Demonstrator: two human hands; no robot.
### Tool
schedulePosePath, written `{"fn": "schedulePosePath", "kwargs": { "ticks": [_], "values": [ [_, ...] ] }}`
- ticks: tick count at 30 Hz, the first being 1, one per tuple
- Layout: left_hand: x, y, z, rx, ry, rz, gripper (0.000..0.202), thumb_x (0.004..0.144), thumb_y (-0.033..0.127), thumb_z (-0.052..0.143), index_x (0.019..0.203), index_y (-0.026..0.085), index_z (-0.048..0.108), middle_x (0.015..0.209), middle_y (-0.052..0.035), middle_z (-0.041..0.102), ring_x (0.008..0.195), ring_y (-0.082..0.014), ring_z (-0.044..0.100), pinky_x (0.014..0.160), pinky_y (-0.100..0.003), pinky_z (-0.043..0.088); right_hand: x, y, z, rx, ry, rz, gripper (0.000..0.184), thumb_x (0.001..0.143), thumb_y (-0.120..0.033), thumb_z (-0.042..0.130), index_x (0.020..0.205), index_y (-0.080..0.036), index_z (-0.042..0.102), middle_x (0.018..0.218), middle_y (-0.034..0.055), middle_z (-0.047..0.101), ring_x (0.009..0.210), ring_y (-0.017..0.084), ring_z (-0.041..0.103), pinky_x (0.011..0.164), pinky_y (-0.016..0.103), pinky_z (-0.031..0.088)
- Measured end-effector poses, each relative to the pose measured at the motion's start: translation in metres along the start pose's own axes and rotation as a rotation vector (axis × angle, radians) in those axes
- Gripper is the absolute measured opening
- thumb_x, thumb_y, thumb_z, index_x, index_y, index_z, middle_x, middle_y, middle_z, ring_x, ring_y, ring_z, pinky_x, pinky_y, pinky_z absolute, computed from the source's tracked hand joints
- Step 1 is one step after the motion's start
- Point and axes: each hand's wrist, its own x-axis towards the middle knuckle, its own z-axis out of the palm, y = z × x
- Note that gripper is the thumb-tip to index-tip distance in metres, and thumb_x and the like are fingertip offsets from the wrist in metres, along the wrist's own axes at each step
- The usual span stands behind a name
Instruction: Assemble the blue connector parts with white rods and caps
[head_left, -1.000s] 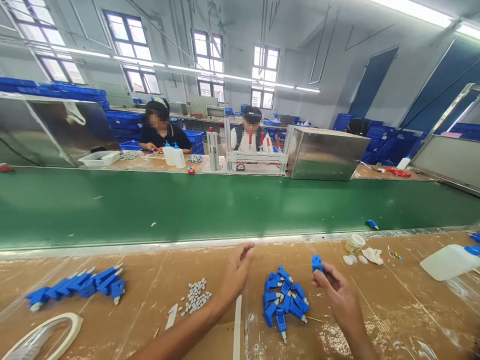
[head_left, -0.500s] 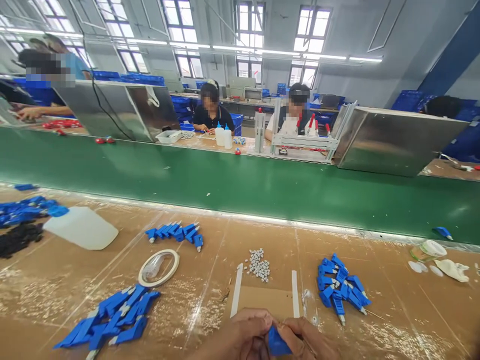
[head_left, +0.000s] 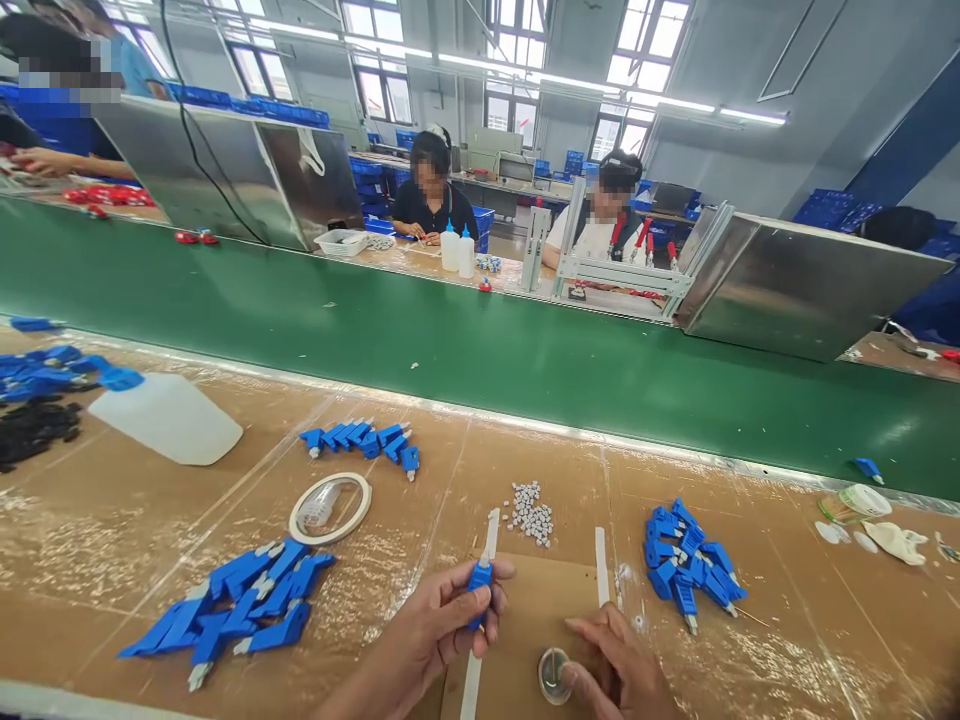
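Blue plastic part: one in hand, beyond and to the left of the round dish, apart from it.
Long axis: pale tip uppermost in view, slight lean to the right; whether the part is level or raised cannot be told.
Left hand: pinching the blue plastic part between thumb and fingers.
Right hand: nearer to the round dish, at its right; thumb at the rim, index finger extended. Whether it grips anything thin cannot be told.
Round dish: one, clear; a thin pale line inside cannot be identified.
Brown sheet: one, beneath the dish.
White strips: two; one left of the dish, one beyond it and to the right.
Grey pellets: one heap, beyond the dish; too many to count.
Blue part piles: right pile, beyond and right of the dish; left pile, left of it; row, beyond and left. Overlap prevents an exact count.
Tape ring: one, beyond and left of the dish.
Jug: one, farther left than the ring, beyond the dish.
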Motion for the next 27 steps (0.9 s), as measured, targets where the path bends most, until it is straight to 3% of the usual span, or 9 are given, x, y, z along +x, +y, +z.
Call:
{"fn": "schedulePosePath", "kwargs": {
  "ticks": [4,8,12,17,22,27],
  "values": [
    [0.0,-0.01,-0.009,0.022,0.05,0.024,0.049,0.068,0.049,0.088,0.101,0.015,0.078,0.082,-0.0062,0.075,0.065,-0.0116,0.065,0.058,-0.021,0.049,0.01,-0.006,0.018,0.029,-0.053,-0.045,0.024,0.101,-0.034,0.055,0.106,-0.024,0.075,0.081,0.0021,0.06,0.059,0.017,0.059,0.053,0.027,0.048],
    [0.001,-0.018,-0.015,0.022,0.036,-0.012,0.06,0.066,0.057,0.086,0.106,0.014,0.071,0.082,-0.0077,0.076,0.061,-0.0149,0.068,0.05,-0.022,0.046,0.016,-0.013,0.017,0.043,-0.041,-0.115,0.027,0.103,-0.029,0.051,0.094,-0.023,0.076,0.077,0.0007,0.054,0.061,0.017,0.058,0.052,0.025,0.045],
    [0.001,-0.022,-0.018,-0.009,0.006,-0.01,0.042,0.076,0.05,0.081,0.093,0.015,0.067,0.088,-0.0097,0.078,0.066,-0.0164,0.072,0.051,-0.02,0.047,0.013,-0.014,0.01,-0.025,0.001,-0.238,0.031,0.108,-0.03,0.043,0.096,-0.023,0.071,0.079,0.0009,0.055,0.063,0.016,0.059,0.055,0.027,0.048],
    [-0.001,-0.024,-0.014,-0.033,-0.014,-0.013,0.034,0.077,0.041,0.083,0.096,0.013,0.075,0.097,-0.0119,0.077,0.083,-0.0191,0.074,0.065,-0.021,0.054,0.007,-0.007,0.007,-0.073,0.053,-0.39,0.031,0.11,-0.025,0.037,0.097,-0.023,0.064,0.078,0.0009,0.054,0.062,0.016,0.058,0.053,0.026,0.048],
    [-0.002,-0.031,-0.006,-0.063,-0.028,-0.006,0.03,0.075,0.039,0.084,0.091,0.014,0.078,0.091,-0.0088,0.073,0.08,-0.0198,0.073,0.067,-0.023,0.054,0.005,-0.015,0.006,-0.048,0.053,-0.326,0.03,0.109,-0.026,0.037,0.092,-0.023,0.062,0.079,0.0013,0.055,0.065,0.017,0.059,0.057,0.026,0.049],
    [0.001,-0.042,-0.005,-0.085,-0.048,-0.079,0.034,0.072,0.039,0.087,0.091,0.012,0.078,0.076,-0.008,0.072,0.071,-0.0184,0.072,0.063,-0.023,0.051,0.003,-0.022,-0.004,0.058,0.059,-0.115,0.032,0.108,-0.035,0.041,0.085,-0.024,0.061,0.077,0.0009,0.06,0.064,0.017,0.06,0.059,0.026,0.05]
  ]
}}
